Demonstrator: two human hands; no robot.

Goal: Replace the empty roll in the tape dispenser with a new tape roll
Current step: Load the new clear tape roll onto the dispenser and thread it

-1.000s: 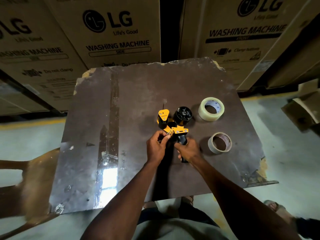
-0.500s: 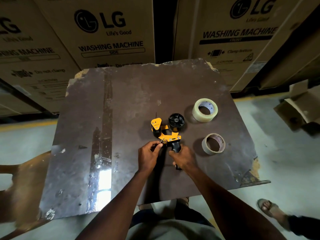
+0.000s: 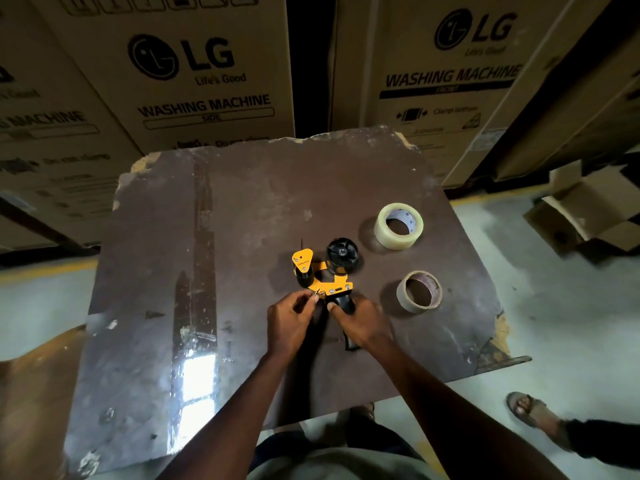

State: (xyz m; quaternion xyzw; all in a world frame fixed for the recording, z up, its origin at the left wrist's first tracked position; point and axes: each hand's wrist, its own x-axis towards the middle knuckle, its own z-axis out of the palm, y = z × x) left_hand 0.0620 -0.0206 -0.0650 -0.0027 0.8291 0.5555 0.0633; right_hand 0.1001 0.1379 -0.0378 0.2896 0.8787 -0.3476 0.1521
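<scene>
A yellow and black tape dispenser [image 3: 323, 271] lies on the dark brown table [image 3: 207, 271]. Its black spool hub [image 3: 341, 255] carries no roll. My right hand [image 3: 360, 322] grips the dispenser's black handle. My left hand [image 3: 291, 320] pinches the yellow frame's near left end with its fingertips. A full clear tape roll [image 3: 398, 226] lies flat to the right of the hub. Nearer to me, on the right of my right hand, lies an empty brown cardboard core [image 3: 419, 291].
Tall cardboard washing-machine boxes [image 3: 207, 81] stand close behind the table. An open small carton [image 3: 588, 216] lies on the floor at right. Another person's sandalled foot [image 3: 530, 408] rests on the floor at lower right. A brown chair [image 3: 31, 393] is at the left.
Both hands stay on the dispenser, and both rolls lie where they were. The view has shifted slightly, so everything sits a little lower and further left in frame.
</scene>
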